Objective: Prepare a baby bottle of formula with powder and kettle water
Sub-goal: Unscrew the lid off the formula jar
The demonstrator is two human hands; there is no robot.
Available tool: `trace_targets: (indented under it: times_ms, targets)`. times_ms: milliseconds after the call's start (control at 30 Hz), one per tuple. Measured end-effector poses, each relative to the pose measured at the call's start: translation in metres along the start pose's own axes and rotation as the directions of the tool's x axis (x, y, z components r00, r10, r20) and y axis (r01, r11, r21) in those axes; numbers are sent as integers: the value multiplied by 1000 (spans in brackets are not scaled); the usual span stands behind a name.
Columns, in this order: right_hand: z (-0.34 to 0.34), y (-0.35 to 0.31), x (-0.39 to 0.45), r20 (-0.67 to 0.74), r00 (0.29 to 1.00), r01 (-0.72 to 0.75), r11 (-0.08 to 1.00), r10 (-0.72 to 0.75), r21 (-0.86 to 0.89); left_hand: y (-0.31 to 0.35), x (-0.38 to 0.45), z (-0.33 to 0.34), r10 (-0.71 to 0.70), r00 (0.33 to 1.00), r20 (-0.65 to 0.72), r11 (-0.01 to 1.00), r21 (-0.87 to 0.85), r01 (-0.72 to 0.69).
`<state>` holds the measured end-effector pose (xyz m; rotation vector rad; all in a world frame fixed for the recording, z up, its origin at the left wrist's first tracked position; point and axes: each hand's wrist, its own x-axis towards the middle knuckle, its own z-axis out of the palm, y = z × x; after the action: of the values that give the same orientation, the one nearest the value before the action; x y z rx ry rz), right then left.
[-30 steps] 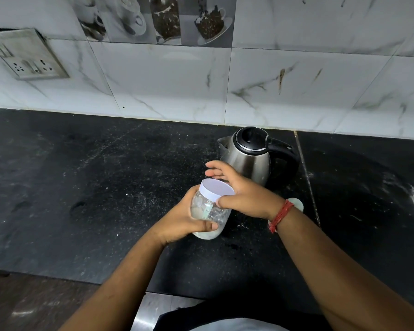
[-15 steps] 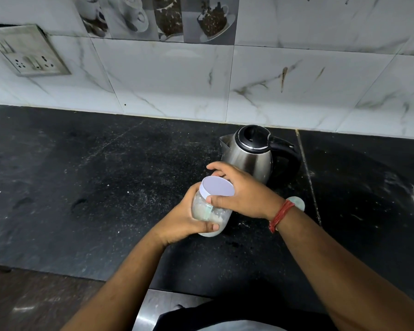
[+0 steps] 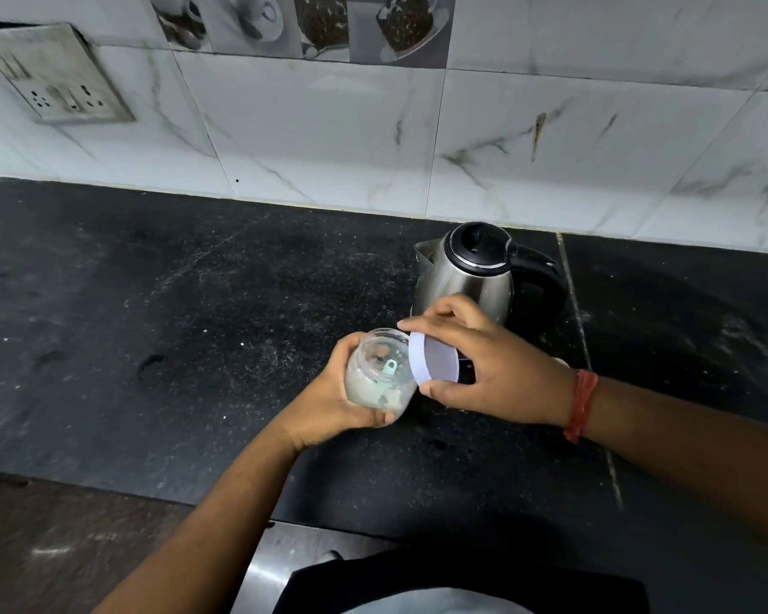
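Head view: hands [image 3: 497, 374] hold jar [image 3: 380, 374], lid [image 3: 433, 361] apart.

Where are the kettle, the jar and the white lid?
kettle [image 3: 471, 281]: head view, on its steel side.
jar [image 3: 375, 374]: head view, on its clear wall, above the powder.
white lid [image 3: 435, 358]: head view, on its inner face.

Open powder jar [image 3: 380, 374], lid [image 3: 433, 357] off

The right hand [image 3: 484, 370] covers the kettle's [image 3: 475, 281] base and most of a pale object behind the wrist. The left hand [image 3: 342, 401] hides the jar's [image 3: 380, 374] far side. Inside, a small greenish thing is too blurred to identify.
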<state>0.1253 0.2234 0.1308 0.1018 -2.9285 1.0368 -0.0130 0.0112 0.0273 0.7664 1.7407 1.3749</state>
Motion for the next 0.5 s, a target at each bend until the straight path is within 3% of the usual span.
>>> trace_targets:
  times_ms: [233,500]
  targets:
    - [83,30,-7,-276,930,-244,969,243,31,-30,5,-10,1,973,-233,998,59,14]
    - [154,69,5,-334,857,-410,912,393,23,-53,8,-12,7,952,-307,989,145,40]
